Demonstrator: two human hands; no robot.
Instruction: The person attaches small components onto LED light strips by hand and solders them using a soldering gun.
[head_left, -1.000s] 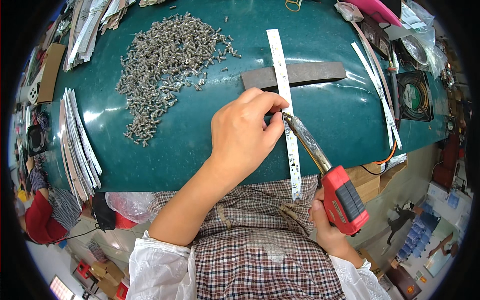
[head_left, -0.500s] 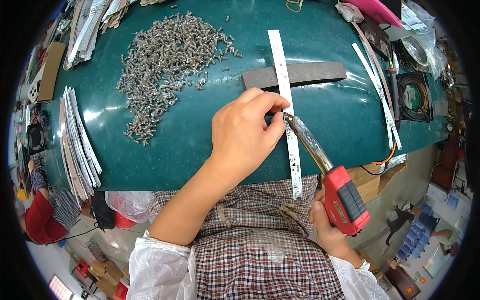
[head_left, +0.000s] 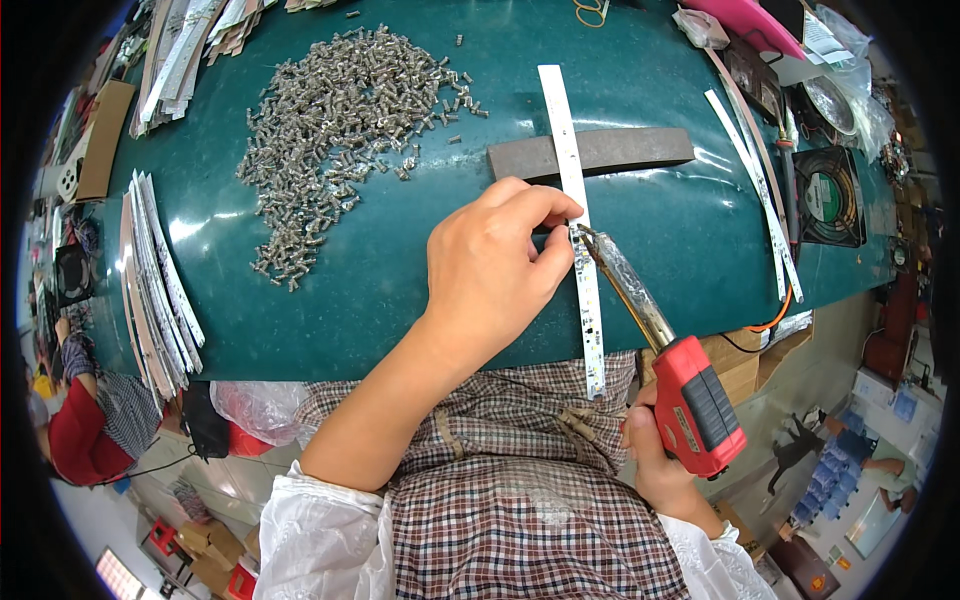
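Note:
A narrow white LED circuit strip (head_left: 592, 335) slants across a dark grey bar (head_left: 640, 150) on the green table; its near end juts over the table's edge. My left hand (head_left: 490, 250) is closed at the strip's middle, thumb and forefinger pinched beside it. Whatever small thing lies between those fingertips is hidden. In my right hand (head_left: 660, 465) is a red and black soldering gun (head_left: 698, 405), gripped by its handle. Its long metal barrel points up and left, with the tip at the strip, close to my left fingertips.
A pile of small metal cylindrical parts (head_left: 330, 130) spreads over the table's left half. Stacked strips (head_left: 155, 285) lie at the left edge. Loose white strips (head_left: 750, 185), a black fan (head_left: 832, 195) and an orange cable (head_left: 775, 318) are on the right. Scissors handles (head_left: 590, 12) show at the back.
The soldering gun has shifted slightly right, its tip now nearer the strip's right edge. My left hand keeps its pinch at the same part of the strip.

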